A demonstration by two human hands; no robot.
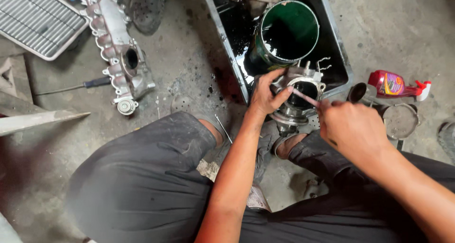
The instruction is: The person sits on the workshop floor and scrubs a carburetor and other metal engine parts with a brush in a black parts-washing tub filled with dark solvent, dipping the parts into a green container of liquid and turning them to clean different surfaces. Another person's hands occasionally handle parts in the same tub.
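Head view: your left hand (264,97) grips the metal throttle body (297,97) at the black tray's (228,44) edge. Your right hand (353,129) pinches a thin brush (305,98) poked into its bore, beside the green can (284,34).

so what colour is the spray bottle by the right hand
Red spray bottle with a white trigger, shown in the head view.

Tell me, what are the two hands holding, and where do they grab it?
The left hand grips the round metal engine part by its left rim. The right hand pinches the near end of a thin pink-handled tool, probably a brush, poking into the part's opening.
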